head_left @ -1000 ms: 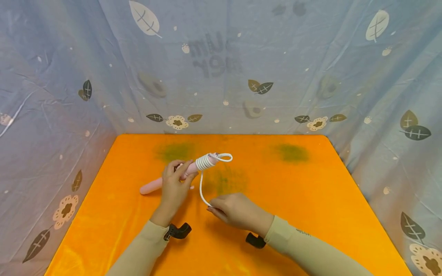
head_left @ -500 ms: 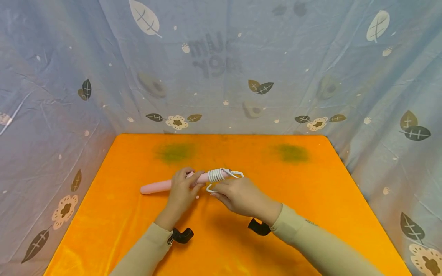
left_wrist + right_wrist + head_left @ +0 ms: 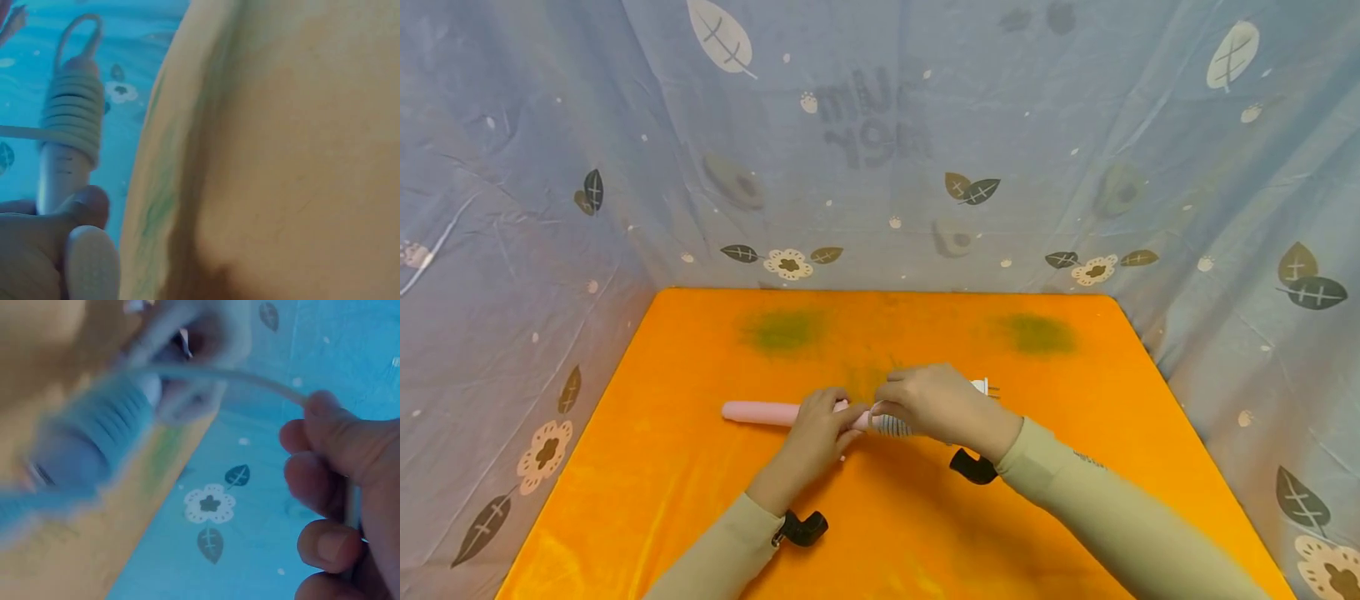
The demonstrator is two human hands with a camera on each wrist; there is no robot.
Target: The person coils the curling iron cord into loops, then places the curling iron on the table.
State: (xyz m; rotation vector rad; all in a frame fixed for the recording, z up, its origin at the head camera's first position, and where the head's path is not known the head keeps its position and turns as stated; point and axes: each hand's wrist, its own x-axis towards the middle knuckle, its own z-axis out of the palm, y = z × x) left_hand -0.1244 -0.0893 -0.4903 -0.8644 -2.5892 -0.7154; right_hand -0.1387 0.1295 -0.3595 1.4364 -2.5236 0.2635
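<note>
A pink curling iron [image 3: 760, 412] lies sideways across the middle of the head view, its rounded barrel pointing left. My left hand [image 3: 820, 429] grips it around the handle, beside a dotted clamp lever [image 3: 92, 265]. Several turns of white power cord [image 3: 72, 106] wrap the handle's right end, where the cord also bends in a loop. My right hand [image 3: 943, 404], just above those turns, pinches the free cord [image 3: 250, 378] between thumb and fingers, and the cord also runs down through the palm. A white two-pin plug [image 3: 981, 387] shows behind the right hand.
An orange cloth-covered table [image 3: 700, 517] lies beneath, with greenish patches near its back. A blue-grey curtain [image 3: 880, 150] printed with leaves and flowers stands around the back and sides. Black curved wrist mounts [image 3: 805, 529] hang from both sleeves.
My right hand has carried the cord up and over the handle from below. The iron has swung from tilted to nearly level, shifting right, and the plug has come into sight.
</note>
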